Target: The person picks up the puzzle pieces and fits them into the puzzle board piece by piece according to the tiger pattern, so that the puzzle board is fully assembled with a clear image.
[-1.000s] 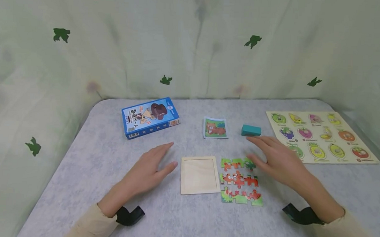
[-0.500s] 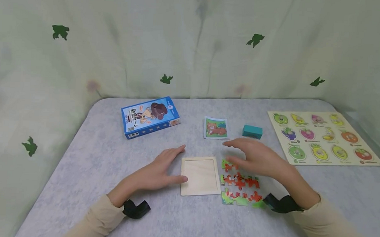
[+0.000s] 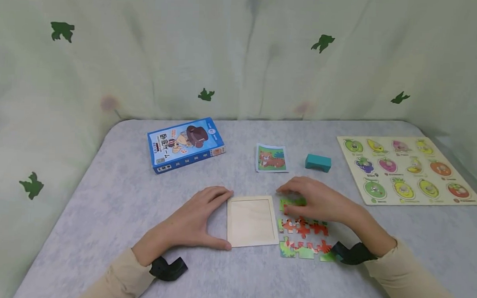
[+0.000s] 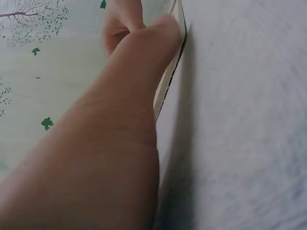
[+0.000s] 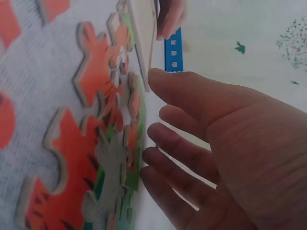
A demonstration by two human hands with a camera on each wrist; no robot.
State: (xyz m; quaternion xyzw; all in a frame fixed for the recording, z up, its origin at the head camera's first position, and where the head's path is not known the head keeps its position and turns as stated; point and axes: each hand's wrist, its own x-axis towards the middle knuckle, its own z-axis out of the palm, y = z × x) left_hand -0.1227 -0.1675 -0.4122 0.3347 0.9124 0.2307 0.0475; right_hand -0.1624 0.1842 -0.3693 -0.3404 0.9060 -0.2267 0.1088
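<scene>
A square wooden puzzle tray point(image 3: 253, 222) with a raised rim lies on the table, bare inside. My left hand point(image 3: 196, 220) spans its left side, thumb at the near corner and fingertips at the far corner; the left wrist view shows the thumb point(image 4: 168, 31) right at the tray's edge. Orange-and-green tiger jigsaw pieces point(image 3: 303, 228) lie in rows just right of the tray. Low over the back row, partly hiding it, is my right hand point(image 3: 319, 200). Its thumb and fingers are apart with nothing between them in the right wrist view, beside the pieces point(image 5: 93, 62).
A tiger picture card point(image 3: 271, 159) lies behind the tray, with a teal block point(image 3: 318, 162) to its right. At the back left is a blue game box point(image 3: 185, 145). A fruit puzzle board point(image 3: 409, 172) lies at the right. Behind the table hangs a pale curtain point(image 3: 241, 57).
My left hand has moved right to the tray's left side, its thumb coming to the near corner. My right hand has moved left and lowered over the back row of pieces.
</scene>
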